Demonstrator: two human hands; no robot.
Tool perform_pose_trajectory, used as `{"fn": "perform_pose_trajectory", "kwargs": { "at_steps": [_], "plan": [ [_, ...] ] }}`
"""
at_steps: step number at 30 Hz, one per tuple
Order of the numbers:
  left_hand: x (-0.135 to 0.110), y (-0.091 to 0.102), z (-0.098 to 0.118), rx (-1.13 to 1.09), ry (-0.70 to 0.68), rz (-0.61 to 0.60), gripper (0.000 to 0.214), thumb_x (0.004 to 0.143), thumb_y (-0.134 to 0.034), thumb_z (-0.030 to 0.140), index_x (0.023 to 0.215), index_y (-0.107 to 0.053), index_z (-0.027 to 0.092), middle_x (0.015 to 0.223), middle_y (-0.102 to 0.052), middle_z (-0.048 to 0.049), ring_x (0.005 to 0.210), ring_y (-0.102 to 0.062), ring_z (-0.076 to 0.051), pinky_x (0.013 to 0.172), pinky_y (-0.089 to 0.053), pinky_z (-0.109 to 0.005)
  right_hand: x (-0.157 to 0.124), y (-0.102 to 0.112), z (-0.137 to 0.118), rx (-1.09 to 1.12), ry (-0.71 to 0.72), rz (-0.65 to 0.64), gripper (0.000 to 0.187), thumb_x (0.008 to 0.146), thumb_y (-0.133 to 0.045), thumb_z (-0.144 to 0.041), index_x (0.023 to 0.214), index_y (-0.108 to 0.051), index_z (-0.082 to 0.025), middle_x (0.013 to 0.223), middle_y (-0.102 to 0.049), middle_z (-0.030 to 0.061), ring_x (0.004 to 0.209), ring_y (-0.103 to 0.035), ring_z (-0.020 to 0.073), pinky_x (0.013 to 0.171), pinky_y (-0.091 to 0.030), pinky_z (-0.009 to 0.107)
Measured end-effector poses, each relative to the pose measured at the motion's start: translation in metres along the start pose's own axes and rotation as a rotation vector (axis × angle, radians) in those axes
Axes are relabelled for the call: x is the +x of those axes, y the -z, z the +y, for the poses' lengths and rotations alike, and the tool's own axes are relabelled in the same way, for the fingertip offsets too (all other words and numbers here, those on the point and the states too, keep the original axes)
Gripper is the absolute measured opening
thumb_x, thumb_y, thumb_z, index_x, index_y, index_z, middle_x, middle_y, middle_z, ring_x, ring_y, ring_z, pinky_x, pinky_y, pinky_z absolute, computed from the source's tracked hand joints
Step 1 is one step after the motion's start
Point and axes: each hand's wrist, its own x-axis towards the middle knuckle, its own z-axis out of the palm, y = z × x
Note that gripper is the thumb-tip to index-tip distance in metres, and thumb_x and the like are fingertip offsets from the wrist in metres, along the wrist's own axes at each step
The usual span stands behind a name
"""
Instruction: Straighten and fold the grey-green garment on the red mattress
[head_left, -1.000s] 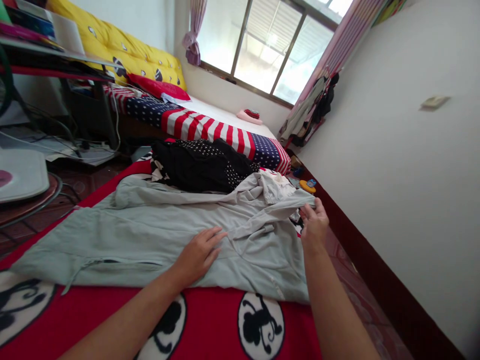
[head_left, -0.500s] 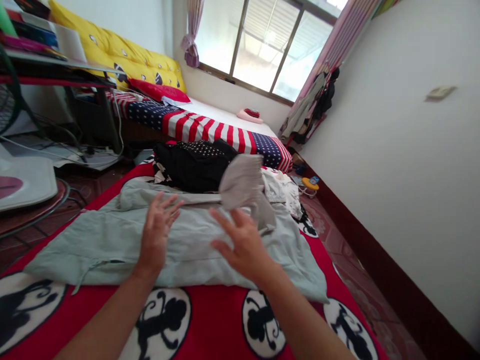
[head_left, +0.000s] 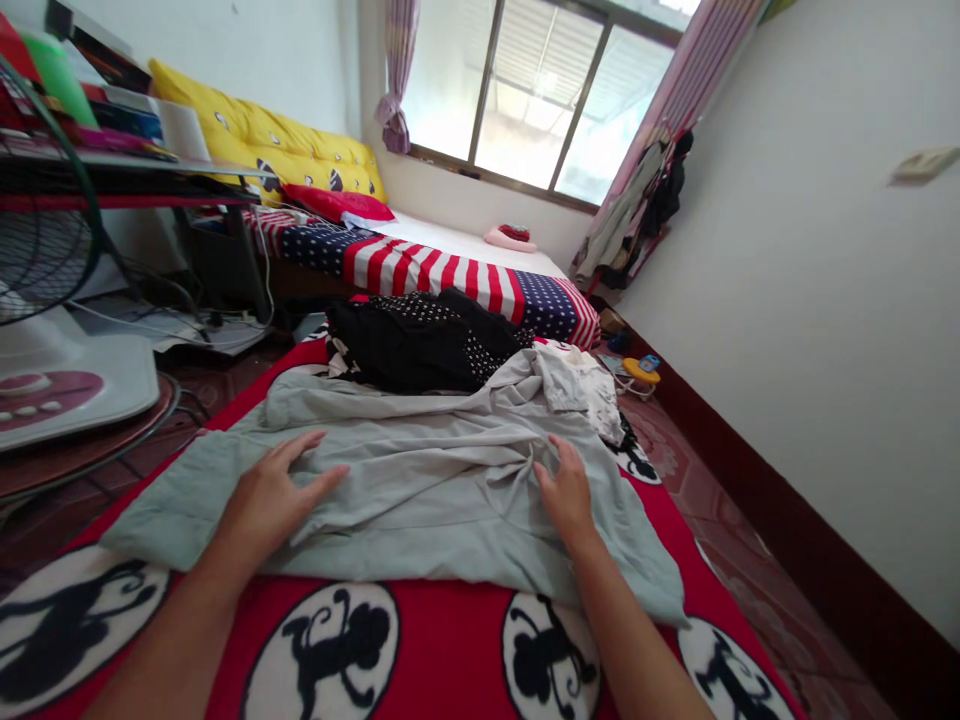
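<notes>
A pale grey-green garment point(head_left: 450, 540) lies spread across the red blanket, with a greyer layer of cloth on top of it. What kind of garment it is, I cannot tell. My left hand point(head_left: 274, 495) is over its left part, thumb and fingers apart, holding nothing. On the right, my right hand point(head_left: 566, 490) touches the grey cloth, its thumb and fingers slightly apart. Creases in the cloth run together beside that thumb.
Black clothes with white dots point(head_left: 420, 340) are heaped behind the garment, white clothing point(head_left: 592, 385) at the right. The red blanket point(head_left: 442, 650) has monkey prints. A fan point(head_left: 82, 370) stands left on a stool; a bed point(head_left: 450, 270) is beyond.
The grey cloth that was up in the air near my right hand now lies flat over the garment. My left hand has moved left and down, my right hand to the right.
</notes>
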Motion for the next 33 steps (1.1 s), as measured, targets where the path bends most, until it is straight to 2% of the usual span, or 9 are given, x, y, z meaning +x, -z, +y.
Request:
{"fn": "perform_pose_trajectory", "kwargs": {
  "at_steps": [6,12,14,18,20,22,25,27,33],
  "plan": [
    [0.021,0.012,0.000,0.363,-0.155,-0.286,0.076,0.061,-0.068,0.050,0.130,-0.056,0.020,0.105,-0.069,-0.0100,0.101,-0.063,-0.033,0.083,-0.047,-0.039,0.010,0.004,0.014,-0.081,-0.134,-0.200,0.061,0.070,-0.068,-0.026,0.128,-0.055,-0.014,0.111,-0.069,0.0151,0.104,-0.064,0.0310,0.089,-0.049,0.042],
    [0.059,0.036,0.011,0.385,-0.254,-0.595,0.032,0.060,-0.064,0.046,0.078,-0.072,0.021,0.062,-0.060,-0.0011,0.063,-0.058,-0.022,0.058,-0.036,-0.030,0.013,0.014,0.017,-0.028,-0.139,-0.157,0.042,0.066,-0.069,-0.026,0.108,-0.069,-0.020,0.101,-0.073,0.0076,0.092,-0.067,0.0280,0.082,-0.049,0.038],
    [0.070,0.053,0.023,0.346,-0.272,-0.499,0.031,0.063,-0.060,0.050,0.073,-0.070,0.022,0.054,-0.052,0.0016,0.056,-0.052,-0.017,0.056,-0.033,-0.029,0.013,0.021,0.018,0.051,-0.148,-0.095,0.035,0.067,-0.068,-0.029,0.101,-0.072,-0.020,0.096,-0.074,0.0062,0.087,-0.067,0.0259,0.081,-0.049,0.037],
    [0.086,0.087,0.049,0.288,-0.352,0.051,0.040,0.073,-0.048,0.058,0.080,-0.067,0.024,0.058,-0.051,0.0030,0.057,-0.048,-0.014,0.059,-0.034,-0.027,0.010,0.030,0.018,0.197,-0.113,0.045,0.029,0.070,-0.066,-0.034,0.094,-0.072,-0.018,0.094,-0.073,0.0067,0.086,-0.065,0.0231,0.080,-0.049,0.034],
    [0.088,0.092,0.056,0.208,-0.378,0.221,0.045,0.075,-0.047,0.063,0.083,-0.066,0.023,0.070,-0.058,0.0021,0.063,-0.051,-0.014,0.062,-0.039,-0.026,0.007,0.032,0.017,0.242,-0.101,0.078,0.032,0.070,-0.066,-0.036,0.096,-0.071,-0.017,0.095,-0.073,0.0077,0.086,-0.065,0.0229,0.079,-0.050,0.034],
    [0.087,0.083,0.055,0.144,-0.377,0.160,0.046,0.073,-0.047,0.065,0.082,-0.064,0.023,0.079,-0.062,0.0010,0.068,-0.056,-0.015,0.066,-0.044,-0.027,0.004,0.031,0.018,0.264,-0.108,0.071,0.035,0.070,-0.066,-0.038,0.098,-0.070,-0.016,0.096,-0.073,0.0087,0.087,-0.065,0.0237,0.080,-0.050,0.036],
    [0.077,0.054,0.037,0.175,-0.344,-0.222,0.044,0.069,-0.051,0.061,0.086,-0.065,0.023,0.084,-0.068,-0.0016,0.074,-0.062,-0.019,0.068,-0.046,-0.028,0.002,0.028,0.020,0.245,-0.122,0.032,0.038,0.070,-0.066,-0.042,0.098,-0.070,-0.017,0.095,-0.073,0.0090,0.086,-0.065,0.0250,0.082,-0.050,0.038],
    [0.069,0.035,0.022,0.248,-0.299,-0.387,0.045,0.066,-0.057,0.056,0.092,-0.066,0.021,0.081,-0.069,-0.0033,0.073,-0.063,-0.021,0.066,-0.045,-0.029,0.001,0.026,0.022,0.213,-0.122,0.011,0.039,0.070,-0.065,-0.044,0.098,-0.070,-0.017,0.095,-0.073,0.0088,0.085,-0.066,0.0258,0.082,-0.050,0.039],
    [0.060,0.012,0.003,0.331,-0.252,-0.458,0.033,0.056,-0.067,0.046,0.076,-0.064,0.020,0.063,-0.061,-0.0002,0.059,-0.056,-0.019,0.055,-0.035,-0.027,0.003,0.028,0.021,0.149,-0.115,-0.058,0.042,0.072,-0.062,-0.045,0.102,-0.069,-0.017,0.097,-0.073,0.0085,0.088,-0.065,0.0266,0.081,-0.048,0.038]
  ]
}}
